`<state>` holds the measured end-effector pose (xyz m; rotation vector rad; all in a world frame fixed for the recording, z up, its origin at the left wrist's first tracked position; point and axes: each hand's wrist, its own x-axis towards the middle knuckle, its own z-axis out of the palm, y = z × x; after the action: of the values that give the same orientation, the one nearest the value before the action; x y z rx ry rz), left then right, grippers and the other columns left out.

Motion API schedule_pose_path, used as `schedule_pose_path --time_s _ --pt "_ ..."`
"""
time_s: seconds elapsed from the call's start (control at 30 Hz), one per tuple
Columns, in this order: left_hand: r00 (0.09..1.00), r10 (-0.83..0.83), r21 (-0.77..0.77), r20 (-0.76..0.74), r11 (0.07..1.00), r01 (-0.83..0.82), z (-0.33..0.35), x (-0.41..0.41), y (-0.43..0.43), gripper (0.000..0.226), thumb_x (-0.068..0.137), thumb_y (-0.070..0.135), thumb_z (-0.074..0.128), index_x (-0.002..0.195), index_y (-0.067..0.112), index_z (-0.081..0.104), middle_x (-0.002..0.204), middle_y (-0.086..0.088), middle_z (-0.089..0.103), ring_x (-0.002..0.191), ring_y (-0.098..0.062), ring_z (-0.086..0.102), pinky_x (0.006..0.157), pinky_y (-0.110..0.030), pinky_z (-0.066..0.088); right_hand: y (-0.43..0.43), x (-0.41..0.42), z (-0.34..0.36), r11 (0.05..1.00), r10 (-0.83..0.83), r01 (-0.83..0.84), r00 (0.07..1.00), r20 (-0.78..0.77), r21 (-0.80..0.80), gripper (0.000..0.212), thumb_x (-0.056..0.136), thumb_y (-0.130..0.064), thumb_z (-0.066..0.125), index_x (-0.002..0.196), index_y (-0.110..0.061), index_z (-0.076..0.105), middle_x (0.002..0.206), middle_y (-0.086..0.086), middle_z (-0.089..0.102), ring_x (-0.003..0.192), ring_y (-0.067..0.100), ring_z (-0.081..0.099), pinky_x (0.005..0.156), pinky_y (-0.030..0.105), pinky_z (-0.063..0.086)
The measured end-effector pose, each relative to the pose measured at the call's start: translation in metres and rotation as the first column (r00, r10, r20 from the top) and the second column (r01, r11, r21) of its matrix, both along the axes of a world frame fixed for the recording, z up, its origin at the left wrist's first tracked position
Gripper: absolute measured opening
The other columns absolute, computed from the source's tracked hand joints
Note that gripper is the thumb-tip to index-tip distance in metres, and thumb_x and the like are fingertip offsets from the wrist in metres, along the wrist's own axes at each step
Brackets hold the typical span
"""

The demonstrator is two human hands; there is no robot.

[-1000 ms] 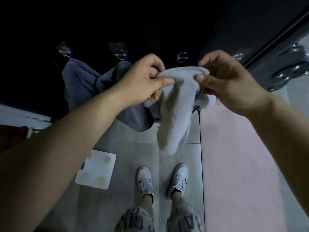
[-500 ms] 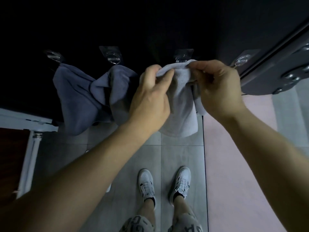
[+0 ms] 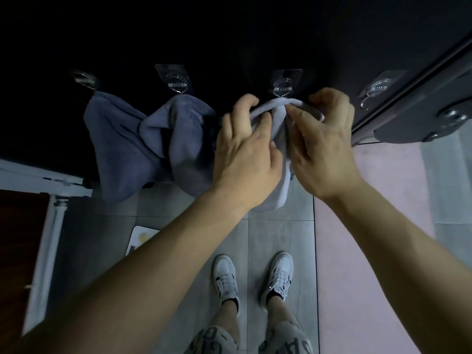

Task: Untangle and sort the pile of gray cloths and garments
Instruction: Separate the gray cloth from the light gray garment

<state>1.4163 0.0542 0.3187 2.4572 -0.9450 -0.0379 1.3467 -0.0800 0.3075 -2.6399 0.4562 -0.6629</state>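
- Against a dark wall, both hands hold a pale gray cloth (image 3: 277, 116) just under a hook (image 3: 283, 86).
- Left hand (image 3: 245, 154) and right hand (image 3: 324, 146) curl fingers around its top fold.
- Darker cloths (image 3: 143, 141) hang just left.

Place: likely a home bathroom.
Upper frame: adhesive hooks (image 3: 282, 85) on dark wall (image 3: 229, 34), gray cloths (image 3: 122, 139) hanging.
Lower frame: tiled floor (image 3: 281, 238), scale (image 3: 141, 237) left, pink mat (image 3: 370, 251) right.

Dim, cool light; the matte black wall (image 3: 229, 34) loses all detail. Small glints sit on the clear plastic adhesive hooks (image 3: 282, 84). Wide-angle distortion bends the edges; slight blur throughout.
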Motion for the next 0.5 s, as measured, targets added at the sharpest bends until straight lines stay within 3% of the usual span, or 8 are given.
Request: schedule_pose_path --time_s 0.1,0.2,0.37,0.5 --pt "0.979 -0.127 -0.192 -0.157 0.977 0.096 -0.008 0.002 0.005 0.052 0.087 0.013 0.053 0.138 0.005 0.048 0.148 -0.005 0.037 0.132 -0.019 0.042 0.111 -0.036 0.04 -0.004 -0.004 -0.002 0.991 0.123 -0.122 0.992 -0.005 0.047 0.036 0.099 -0.01 0.047 0.131 -0.005 0.062 0.127 0.018 0.053 0.114 0.036 0.049 0.102 0.033 0.037" --pt "0.941 -0.18 -0.37 -0.285 0.927 0.065 -0.01 0.003 0.01 0.059 0.087 0.008 0.055 0.145 0.01 0.041 0.148 -0.001 0.042 0.135 -0.013 0.044 0.11 -0.035 0.042 -0.007 -0.006 -0.003 0.964 0.19 -0.177 0.981 -0.048 0.199 0.043 0.094 -0.005 0.05 0.136 -0.004 0.056 0.132 0.011 0.054 0.121 0.028 0.049 0.106 0.02 0.033" --pt "0.931 -0.147 -0.374 -0.335 0.927 0.012 -0.012 0.01 0.002 0.055 0.096 0.027 0.05 0.149 0.013 0.043 0.146 0.002 0.043 0.133 -0.007 0.046 0.108 -0.035 0.045 -0.002 -0.005 -0.005 0.899 0.179 -0.151 0.983 -0.03 0.411 0.05 0.093 -0.006 0.054 0.142 -0.014 0.049 0.133 -0.001 0.057 0.122 0.014 0.053 0.104 0.035 0.046" --pt "0.868 -0.088 -0.439 -0.488 0.884 -0.158 -0.011 0.006 -0.006 0.046 0.099 0.029 0.051 0.143 0.016 0.05 0.14 0.002 0.052 0.129 -0.007 0.05 0.108 -0.032 0.044 0.007 -0.004 -0.013 0.838 0.133 -0.134 0.99 0.04 0.529 0.045 0.098 -0.008 0.053 0.143 -0.01 0.05 0.135 0.001 0.056 0.127 0.011 0.052 0.107 0.035 0.045"
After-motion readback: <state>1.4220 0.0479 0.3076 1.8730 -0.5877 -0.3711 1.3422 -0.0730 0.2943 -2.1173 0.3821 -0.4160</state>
